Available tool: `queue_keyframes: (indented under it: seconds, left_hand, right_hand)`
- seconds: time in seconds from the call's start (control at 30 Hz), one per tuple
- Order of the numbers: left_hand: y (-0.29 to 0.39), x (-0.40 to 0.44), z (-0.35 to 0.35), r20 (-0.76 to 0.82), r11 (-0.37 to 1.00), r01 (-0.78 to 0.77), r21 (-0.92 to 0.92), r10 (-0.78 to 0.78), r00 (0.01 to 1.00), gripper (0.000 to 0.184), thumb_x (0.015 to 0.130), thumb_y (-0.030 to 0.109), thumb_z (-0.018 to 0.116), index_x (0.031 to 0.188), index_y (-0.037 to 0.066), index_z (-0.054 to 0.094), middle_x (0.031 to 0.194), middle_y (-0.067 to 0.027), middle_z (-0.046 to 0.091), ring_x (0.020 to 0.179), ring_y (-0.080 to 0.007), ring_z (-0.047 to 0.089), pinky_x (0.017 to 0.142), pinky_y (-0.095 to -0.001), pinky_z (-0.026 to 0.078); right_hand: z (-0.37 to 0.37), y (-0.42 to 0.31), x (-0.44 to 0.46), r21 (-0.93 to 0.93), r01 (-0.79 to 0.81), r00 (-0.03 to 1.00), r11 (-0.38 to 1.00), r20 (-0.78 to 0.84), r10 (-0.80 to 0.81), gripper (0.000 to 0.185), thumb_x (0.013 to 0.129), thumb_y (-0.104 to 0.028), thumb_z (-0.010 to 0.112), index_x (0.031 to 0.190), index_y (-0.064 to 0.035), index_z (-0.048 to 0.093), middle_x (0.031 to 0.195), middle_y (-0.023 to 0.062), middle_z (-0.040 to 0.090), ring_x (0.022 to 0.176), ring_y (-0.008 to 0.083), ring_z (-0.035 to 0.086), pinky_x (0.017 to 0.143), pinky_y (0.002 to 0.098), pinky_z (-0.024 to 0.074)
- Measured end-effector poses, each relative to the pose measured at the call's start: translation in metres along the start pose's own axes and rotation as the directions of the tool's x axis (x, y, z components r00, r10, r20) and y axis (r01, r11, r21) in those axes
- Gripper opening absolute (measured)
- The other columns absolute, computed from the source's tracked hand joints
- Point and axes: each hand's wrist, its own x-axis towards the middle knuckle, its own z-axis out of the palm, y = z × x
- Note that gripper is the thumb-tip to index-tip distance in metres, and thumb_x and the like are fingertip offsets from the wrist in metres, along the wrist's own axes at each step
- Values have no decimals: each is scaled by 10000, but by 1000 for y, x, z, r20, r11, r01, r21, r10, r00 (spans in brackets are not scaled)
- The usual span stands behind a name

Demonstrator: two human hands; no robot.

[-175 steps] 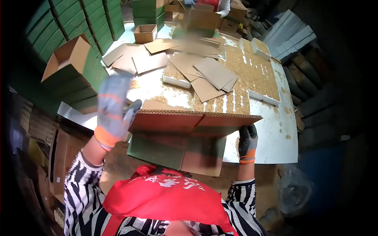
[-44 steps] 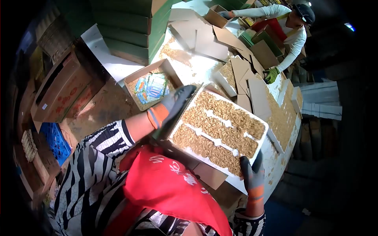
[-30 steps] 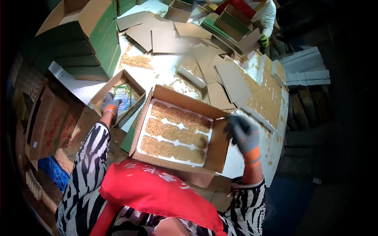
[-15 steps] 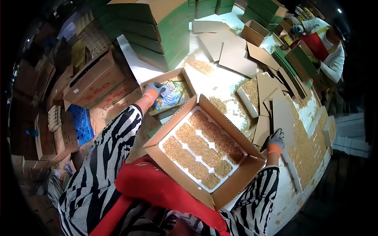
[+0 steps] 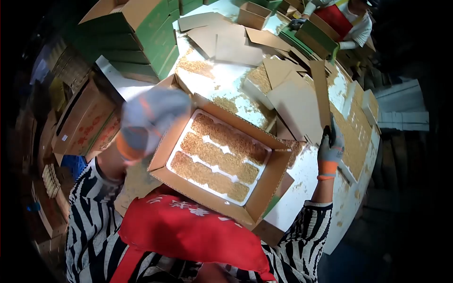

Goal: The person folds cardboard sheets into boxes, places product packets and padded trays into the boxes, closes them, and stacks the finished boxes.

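In front of me is an open cardboard box (image 5: 172,186) holding a white tray (image 5: 270,154) whose rows are filled with brown, grain-like husks (image 5: 222,162). My left hand (image 5: 153,122), in a grey and orange glove, is raised over the box's left edge. Motion smears its fingers, so what they hold, if anything, cannot be made out. Over on the right, my gloved right hand (image 5: 331,144) grips the near end of a narrow cardboard sheet (image 5: 320,92), which is lifted off the flat cardboard pieces beside it.
Green boxes (image 5: 141,42) are stacked at the back left. Flat cardboard (image 5: 238,47) and loose husks (image 5: 196,66) lie on the white table (image 5: 302,193). Across it, a person in a red apron (image 5: 332,21) handles a green box (image 5: 316,37). A printed carton (image 5: 85,120) stands left.
My left hand has come up and back from the small box of coloured packets. My right hand has moved slightly forward and raised a cardboard sheet. The whole view has shifted.
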Motion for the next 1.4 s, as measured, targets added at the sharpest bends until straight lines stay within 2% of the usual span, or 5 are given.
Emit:
queue_keyframes:
  seconds: [0.43, 0.6, 0.8, 1.33, 1.4]
  left_hand:
    - [-53, -85, 32, 189, 455, 365, -812, -387, 903, 423, 981, 146, 500, 1369, -10, 434, 1263, -90, 562, 1154, -147, 523, 999, -266, 407]
    - [-39, -76, 24, 643, -33, 672, -739, -329, 691, 439, 1039, 290, 366, 1381, 20, 420, 1302, -41, 533, 1145, -126, 525, 995, -278, 418]
    - [-79, -106, 131, 404, 816, 558, -150, -464, 788, 1012, 751, 519, 747, 1452, -11, 246, 1399, -216, 421, 1323, -289, 393, 1093, -400, 328]
    - [-111, -15, -2, -113, -36, -157, -987, -539, 835, 466, 990, 159, 446, 1429, 32, 352, 1454, -94, 376, 1308, -211, 392, 1117, -332, 307]
    - [-205, -2, -45, -659, 616, -326, -717, -448, 604, 468, 981, 72, 438, 1437, 47, 335, 1487, -85, 309, 1317, -219, 373, 1126, -359, 309]
  right_hand:
    - [-37, -218, -80, 295, 396, 333, 870, 837, -435, 407, 859, -250, 570, 1245, -120, 569, 1199, 82, 605, 965, 281, 564, 829, 376, 471]
    - [-82, -200, -78, 481, -116, 785, 869, 581, -217, 463, 835, -16, 570, 1295, -64, 549, 1249, 122, 603, 1167, 258, 557, 973, 369, 451]
    - [34, -108, -149, 631, -742, 653, 228, 601, 461, 577, 950, -253, 536, 1422, 18, 345, 1447, 145, 402, 1315, 240, 394, 1079, 340, 330]
    - [30, -221, -36, 751, -466, 801, -468, 582, 137, 525, 985, -364, 461, 1362, -1, 421, 1340, 121, 501, 1209, 230, 490, 1029, 372, 401]
    - [85, -212, 17, 816, -347, 875, -462, 459, 154, 597, 974, -436, 466, 1353, 24, 431, 1352, 137, 498, 1234, 238, 475, 1055, 379, 376]
